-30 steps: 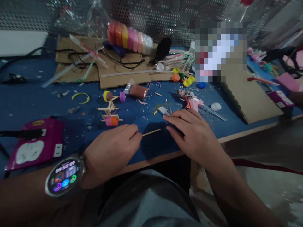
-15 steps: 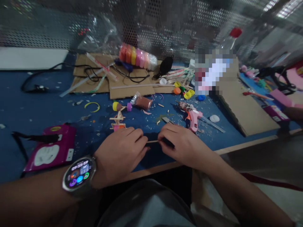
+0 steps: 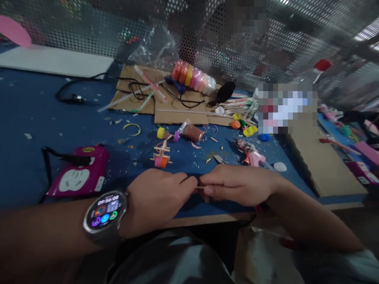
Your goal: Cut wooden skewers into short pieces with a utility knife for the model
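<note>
Between my two hands runs a thin wooden stick (image 3: pixel 199 187), of which only a short length shows. My left hand (image 3: pixel 162 195), with a smartwatch on its wrist, is closed on one end. Thumb and fingers of my right hand (image 3: pixel 237 185) pinch the other end. Just beyond my left hand stands a small wooden-stick model (image 3: pixel 162 150) with pink, orange, yellow and purple wheel-like caps. Past my right hand lies a pink glue gun (image 3: pixel 255 157), partly covered by that hand. A blade-like metal piece (image 3: pixel 219 159) lies near my right fingers.
A purple power strip (image 3: pixel 79 173) with a plugged-in cable lies at left. Cardboard (image 3: pixel 180 117), a pack of coloured clay (image 3: pixel 192 77), a brown packet (image 3: pixel 194 133) and bottle caps (image 3: pixel 235 124) lie farther back. More cardboard (image 3: pixel 334 169) stands at right. Scraps dot the blue table (image 3: pixel 35 114).
My hands have come closer together, so less of the stick shows between them. The right hand has turned, its thumb now visible along the stick. The view has shifted left.
</note>
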A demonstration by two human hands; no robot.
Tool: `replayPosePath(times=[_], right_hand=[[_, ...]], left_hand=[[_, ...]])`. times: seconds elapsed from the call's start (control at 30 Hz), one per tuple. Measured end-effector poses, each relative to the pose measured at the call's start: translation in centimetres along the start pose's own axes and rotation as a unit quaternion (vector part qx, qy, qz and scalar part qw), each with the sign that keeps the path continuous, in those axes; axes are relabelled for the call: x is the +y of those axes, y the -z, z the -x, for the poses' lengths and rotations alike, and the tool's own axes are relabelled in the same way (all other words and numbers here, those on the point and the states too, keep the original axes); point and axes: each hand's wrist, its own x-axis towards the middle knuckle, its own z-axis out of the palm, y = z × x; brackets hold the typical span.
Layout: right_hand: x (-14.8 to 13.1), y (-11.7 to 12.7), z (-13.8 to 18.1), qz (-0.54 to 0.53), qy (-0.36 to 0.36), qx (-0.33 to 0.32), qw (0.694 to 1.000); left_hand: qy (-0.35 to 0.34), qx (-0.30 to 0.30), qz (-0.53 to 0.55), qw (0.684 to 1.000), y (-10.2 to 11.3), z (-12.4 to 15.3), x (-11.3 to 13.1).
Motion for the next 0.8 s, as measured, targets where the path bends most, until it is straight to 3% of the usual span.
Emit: replayPosePath(times=[0.4, 0.8], right_hand=[[-0.1, -1.7, 0.5, -0.117, 0.063, 0.011, 0.991], [1.4, -2.8, 0.3, -0.214, 0.144, 0.021, 0.966]], left_hand=[[-0.045, -0.005, 0.055, 0.997, 0.7, 0.5, 0.3], [-0.034, 0.009, 0.095, 0.995, 0.9, 0.8, 0.5]])
